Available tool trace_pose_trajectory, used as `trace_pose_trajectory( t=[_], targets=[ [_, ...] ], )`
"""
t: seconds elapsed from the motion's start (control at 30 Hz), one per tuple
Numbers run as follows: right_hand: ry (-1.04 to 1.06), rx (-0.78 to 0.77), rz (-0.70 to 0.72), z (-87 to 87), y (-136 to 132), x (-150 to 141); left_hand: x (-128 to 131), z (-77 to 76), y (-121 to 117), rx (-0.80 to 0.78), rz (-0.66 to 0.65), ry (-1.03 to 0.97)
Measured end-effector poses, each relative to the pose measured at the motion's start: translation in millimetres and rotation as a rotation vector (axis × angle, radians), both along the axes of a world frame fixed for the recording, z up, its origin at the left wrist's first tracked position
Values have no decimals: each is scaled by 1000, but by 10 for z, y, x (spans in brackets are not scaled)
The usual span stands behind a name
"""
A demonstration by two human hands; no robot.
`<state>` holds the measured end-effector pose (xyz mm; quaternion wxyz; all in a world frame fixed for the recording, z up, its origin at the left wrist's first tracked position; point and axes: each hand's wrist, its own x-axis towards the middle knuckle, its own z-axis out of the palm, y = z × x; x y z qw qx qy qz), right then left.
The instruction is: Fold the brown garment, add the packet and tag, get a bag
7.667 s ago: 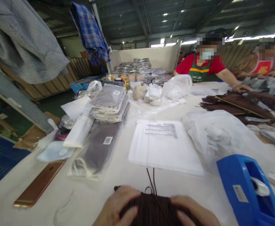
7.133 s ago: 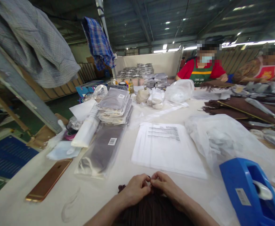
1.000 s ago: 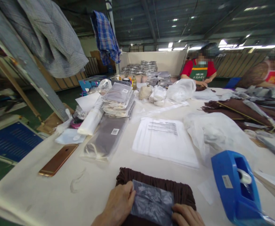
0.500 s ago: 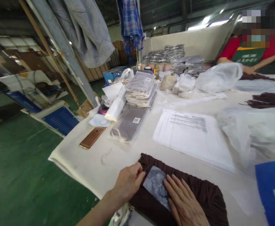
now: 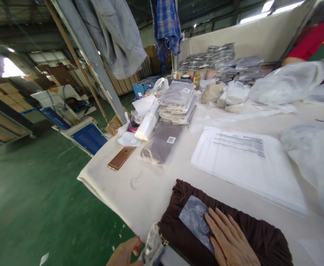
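Note:
A dark brown bag of gathered fabric (image 5: 250, 225) lies at the near side of the table. A crinkled grey sheet (image 5: 196, 221) rests on its smooth brown face. My right hand (image 5: 231, 236) presses flat over the bag and the sheet's right edge, fingers stretched. Low in the picture, by the table edge, my left hand (image 5: 125, 252) has bent fingers, with thumb and forefinger apart. Right beside its fingertips is a bundle in clear plastic (image 5: 152, 244), at the bag's lower left corner; whether they touch it, I cannot tell. A small gold-coloured metal fitting (image 5: 161, 235) shows there.
A phone (image 5: 121, 158) lies near the left table edge. Beyond it are a bagged grey-brown item (image 5: 162, 144), a stack of packed items (image 5: 177, 96) and a white plastic roll (image 5: 148, 121). White plastic bags (image 5: 234, 162) lie ahead. A co-worker's red sleeve (image 5: 311, 42) shows far right.
My left hand has left the bag's upper left corner and moved down and left to the plastic bundle. My right hand stays flat on the bag. The view has turned left.

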<state>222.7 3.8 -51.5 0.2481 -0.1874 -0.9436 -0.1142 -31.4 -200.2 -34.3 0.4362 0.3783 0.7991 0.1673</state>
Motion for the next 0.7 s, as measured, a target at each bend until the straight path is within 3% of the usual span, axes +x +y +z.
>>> trace_pose_trajectory(
  t=[0.1, 0.2, 0.37, 0.5, 0.63, 0.7],
  targets=[
    [-2, 8, 11, 3, -7, 10, 31, -35, 65, 7, 25, -193],
    [10, 5, 8, 3, -11, 11, -6, -17, 59, -109, 42, -355],
    [17, -37, 6, -38, -12, 12, -229, 98, -64, -119, 171, -421],
    [10, 24, 24, -75, 10, 19, -399, 239, -9, -71, 196, -180],
    [7, 33, 28, -63, 25, 15, -425, 409, 99, 59, 161, 404],
    [3, 38, 22, -43, 22, 14, -362, 412, 87, 178, 146, 623]
  ],
)
